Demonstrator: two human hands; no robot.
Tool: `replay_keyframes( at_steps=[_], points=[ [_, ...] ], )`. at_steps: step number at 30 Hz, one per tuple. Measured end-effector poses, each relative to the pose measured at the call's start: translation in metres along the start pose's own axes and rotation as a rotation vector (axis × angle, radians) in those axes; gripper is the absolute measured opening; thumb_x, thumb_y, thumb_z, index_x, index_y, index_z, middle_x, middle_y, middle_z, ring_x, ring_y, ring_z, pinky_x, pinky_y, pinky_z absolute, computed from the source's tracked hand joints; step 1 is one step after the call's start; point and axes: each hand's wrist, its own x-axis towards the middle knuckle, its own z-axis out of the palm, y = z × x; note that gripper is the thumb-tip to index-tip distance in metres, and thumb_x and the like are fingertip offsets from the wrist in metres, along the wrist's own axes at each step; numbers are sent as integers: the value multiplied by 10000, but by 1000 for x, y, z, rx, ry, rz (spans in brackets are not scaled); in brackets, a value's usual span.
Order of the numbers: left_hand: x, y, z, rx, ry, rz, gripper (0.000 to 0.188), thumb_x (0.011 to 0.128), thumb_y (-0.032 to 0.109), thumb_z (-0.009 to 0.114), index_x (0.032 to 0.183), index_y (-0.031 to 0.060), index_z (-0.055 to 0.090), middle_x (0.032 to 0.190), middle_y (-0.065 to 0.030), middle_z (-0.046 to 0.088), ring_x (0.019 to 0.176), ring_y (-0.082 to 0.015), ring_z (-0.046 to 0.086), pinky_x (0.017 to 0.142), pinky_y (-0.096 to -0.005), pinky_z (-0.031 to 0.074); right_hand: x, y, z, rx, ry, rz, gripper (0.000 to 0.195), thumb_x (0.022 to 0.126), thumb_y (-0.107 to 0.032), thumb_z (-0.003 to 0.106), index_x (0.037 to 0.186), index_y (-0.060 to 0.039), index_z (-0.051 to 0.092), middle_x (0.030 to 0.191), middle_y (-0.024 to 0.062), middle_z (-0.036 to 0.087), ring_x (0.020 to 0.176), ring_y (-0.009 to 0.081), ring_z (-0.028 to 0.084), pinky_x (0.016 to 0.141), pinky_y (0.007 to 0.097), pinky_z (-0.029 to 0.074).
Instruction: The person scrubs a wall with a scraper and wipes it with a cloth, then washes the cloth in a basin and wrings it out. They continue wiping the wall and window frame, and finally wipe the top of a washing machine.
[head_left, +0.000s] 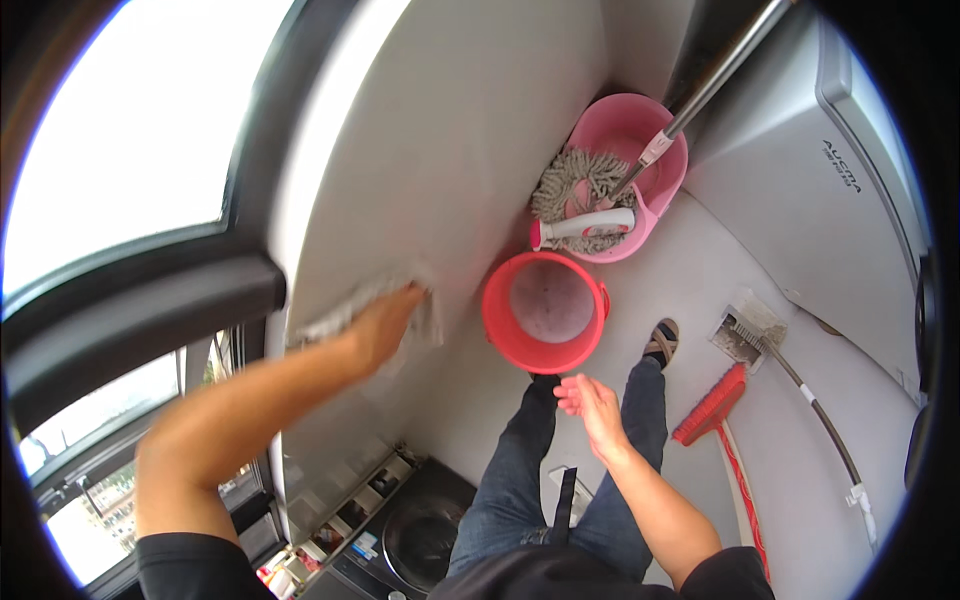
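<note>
Against the pale wall (465, 150) beside the window, my left hand (386, 322) presses a light, crumpled cloth (337, 315); both are blurred. My right hand (592, 412) hangs in front of my body with its fingers loosely curled and nothing in them. Just beyond it on the floor stands a red bucket (495, 322) with greyish liquid in it. Behind that is a pink mop bucket (637, 124), holding a string mop (570, 180) with a metal handle and a white bottle with a pink cap (592, 225).
A grey Aucma appliance (795, 165) stands on the right. Near it lie a dustpan (750, 330), a long-handled brush (810, 397) and a red broom (712, 405). A dark cooktop with a wok (424, 544) and a row of small containers is at the lower left, below the window frame (150, 300).
</note>
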Motion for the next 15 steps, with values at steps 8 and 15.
replay_keyframes(
  at_steps=[8, 15],
  points=[
    [182, -200, -170, 350, 509, -428, 338, 873, 278, 591, 1143, 111, 707, 1309, -107, 607, 1285, -278, 497, 1078, -430, 380, 53, 61, -81, 92, 87, 91, 322, 1038, -286, 537, 1091, 8, 657, 959, 109, 724, 755, 129, 641, 705, 266, 518],
    [134, -41, -58, 21, 255, -137, 423, 897, 204, 547, 1284, 34, 553, 1367, -183, 557, 1241, -311, 553, 1039, -450, 441, 63, 124, -127, 250, 168, 222, 252, 991, -266, 603, 1083, -35, 649, 936, 96, 710, 735, 135, 625, 683, 269, 507]
  ],
)
